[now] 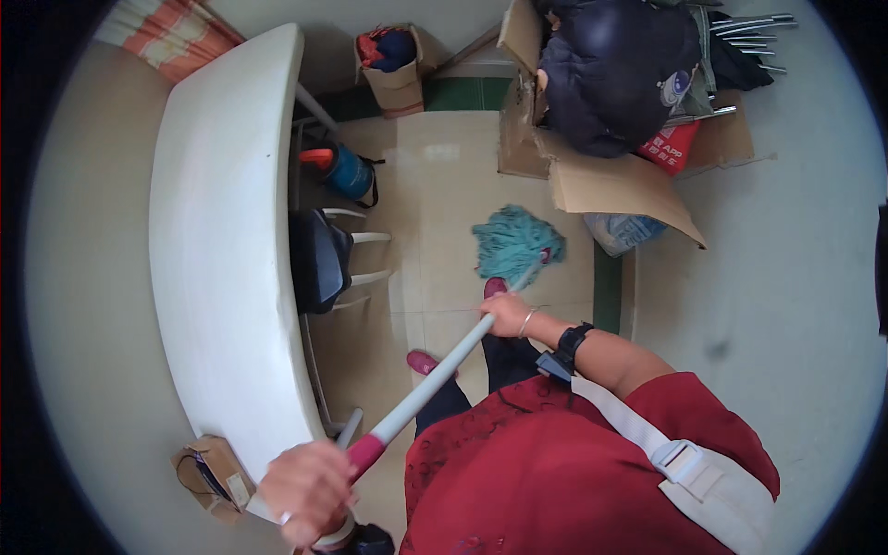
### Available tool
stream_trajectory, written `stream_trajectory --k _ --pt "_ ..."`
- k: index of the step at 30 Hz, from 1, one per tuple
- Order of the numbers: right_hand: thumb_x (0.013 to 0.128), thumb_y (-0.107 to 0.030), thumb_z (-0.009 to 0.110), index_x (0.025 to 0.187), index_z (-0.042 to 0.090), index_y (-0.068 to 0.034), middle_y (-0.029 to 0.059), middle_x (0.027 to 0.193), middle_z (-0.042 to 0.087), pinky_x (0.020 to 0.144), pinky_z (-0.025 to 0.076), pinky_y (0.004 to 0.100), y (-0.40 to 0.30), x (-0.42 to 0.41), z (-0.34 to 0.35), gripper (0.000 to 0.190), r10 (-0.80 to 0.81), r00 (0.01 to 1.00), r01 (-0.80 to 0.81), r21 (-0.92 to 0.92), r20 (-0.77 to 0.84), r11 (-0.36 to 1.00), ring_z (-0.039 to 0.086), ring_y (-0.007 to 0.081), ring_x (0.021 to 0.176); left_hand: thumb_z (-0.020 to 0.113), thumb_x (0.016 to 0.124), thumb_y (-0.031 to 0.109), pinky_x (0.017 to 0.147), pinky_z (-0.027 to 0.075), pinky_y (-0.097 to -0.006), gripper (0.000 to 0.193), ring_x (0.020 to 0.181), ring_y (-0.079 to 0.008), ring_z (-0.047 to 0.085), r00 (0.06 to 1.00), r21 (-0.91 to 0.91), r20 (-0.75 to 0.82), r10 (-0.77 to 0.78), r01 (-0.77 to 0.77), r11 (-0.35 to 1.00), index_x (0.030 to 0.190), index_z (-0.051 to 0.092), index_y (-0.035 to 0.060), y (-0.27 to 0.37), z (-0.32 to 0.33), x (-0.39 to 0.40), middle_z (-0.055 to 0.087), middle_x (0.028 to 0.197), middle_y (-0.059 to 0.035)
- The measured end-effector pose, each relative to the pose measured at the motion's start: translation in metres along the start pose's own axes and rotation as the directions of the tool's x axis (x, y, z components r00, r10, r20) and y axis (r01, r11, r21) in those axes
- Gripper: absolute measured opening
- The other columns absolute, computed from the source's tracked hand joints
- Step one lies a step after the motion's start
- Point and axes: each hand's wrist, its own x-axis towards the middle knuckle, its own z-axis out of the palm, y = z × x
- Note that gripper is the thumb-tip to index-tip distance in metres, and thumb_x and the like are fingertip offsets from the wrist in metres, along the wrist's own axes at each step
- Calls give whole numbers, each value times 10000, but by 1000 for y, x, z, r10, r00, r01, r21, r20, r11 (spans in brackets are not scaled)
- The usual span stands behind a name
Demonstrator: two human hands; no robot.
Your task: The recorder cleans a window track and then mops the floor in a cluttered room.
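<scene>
A string mop with a teal head (517, 239) rests on the tiled floor, its pale handle (433, 381) running diagonally down to the lower left. My left hand (305, 485), with a ring on one finger, is closed around the pink grip near the handle's upper end. Further down the shaft my right hand (506, 314) is wrapped around it, just above the red shoe (494, 286). A bangle and a black wrist strap show on the right arm. The other red shoe (422, 361) stands below the shaft.
A long white table (222, 243) lines the left, with a dark stool (322, 260) and a blue bag (349, 172) beneath. An open cardboard box (617, 180) with dark clothing stands at the upper right, near a plastic bag (621, 232). A smaller box (395, 90) is by the far wall.
</scene>
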Motion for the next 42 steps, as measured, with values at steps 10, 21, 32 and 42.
stream_trajectory --k 10,21,32,42 --pt "617 -200 645 694 599 -171 41 750 616 639 447 472 -122 47 91 94 -66 992 59 -74 -103 996 588 283 817 565 803 248 596 496 -356 398 441 -180 560 976 172 193 -96 62 983 454 466 83 86 -77 -112 514 448 -37" --pt "593 -174 668 675 592 -160 48 726 605 647 468 429 -229 78 138 113 -527 849 529 55 -41 847 584 296 761 565 812 254 587 465 -353 381 457 -177 508 873 512 488 -5 -282 811 489 446 92 133 -15 -146 467 473 -19" --pt "662 -293 640 709 600 -154 74 754 619 630 464 468 -162 -80 152 152 -237 967 236 23 96 971 600 311 770 554 838 280 544 419 -336 394 436 -154 425 930 172 233 284 -327 929 511 399 124 124 40 -216 389 464 25" --pt "627 -131 693 804 582 -108 93 778 570 749 445 425 -32 -222 194 210 -125 951 159 99 -284 982 554 325 828 554 784 289 674 460 -399 382 526 -238 569 996 -17 -30 -85 84 996 497 503 41 43 124 -299 526 502 -62"
